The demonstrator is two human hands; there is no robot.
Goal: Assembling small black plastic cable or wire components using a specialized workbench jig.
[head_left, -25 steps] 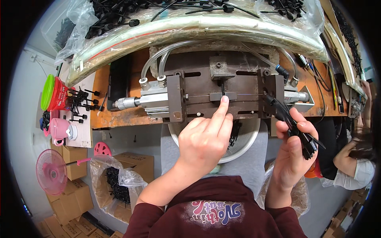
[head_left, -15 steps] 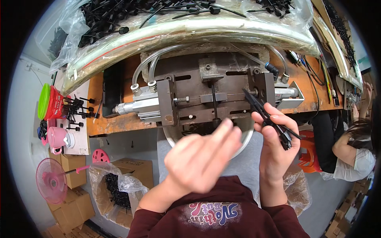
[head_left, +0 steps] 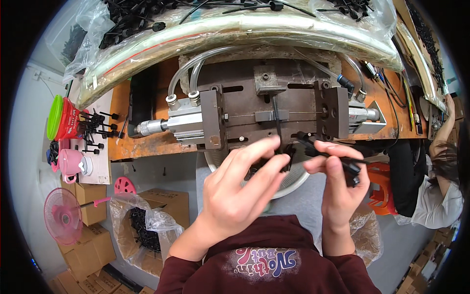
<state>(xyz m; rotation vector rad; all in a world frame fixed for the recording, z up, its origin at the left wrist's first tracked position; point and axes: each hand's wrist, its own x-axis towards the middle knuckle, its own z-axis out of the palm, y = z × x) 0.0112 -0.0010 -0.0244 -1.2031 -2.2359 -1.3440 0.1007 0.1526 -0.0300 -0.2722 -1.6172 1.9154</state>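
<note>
A thin black stem point(head_left: 276, 110) stands out from the metal clamping fixture point(head_left: 245, 100), lying across its small centre block point(head_left: 271, 116) toward me. My left hand point(head_left: 240, 188) is closed with its fingertips round the near end of this stem, and the fingers partly hide that end. Several similar black stems with knob-like ends point(head_left: 351, 171) are bunched in my right hand point(head_left: 340, 183), which is closed on them. Their tips point left, close to the fingertips of my left hand. Beneath both hands, a pale round basket point(head_left: 293, 185) rests at my lap, mostly covered.
Air cylinders point(head_left: 183, 122) with clear hoses point(head_left: 181, 73) flank the fixture on the orange bench point(head_left: 142, 153). Plastic-wrapped bundles point(head_left: 235, 32) and black parts lie behind. A pink fan point(head_left: 62, 215) and cartons point(head_left: 88, 252) stand left. Another person point(head_left: 438, 191) sits at right.
My left hand has come forward and closed on the near end of the stem in the fixture. My right hand's bunch has tilted flatter and dropped slightly. The centre block's jaws look shifted.
</note>
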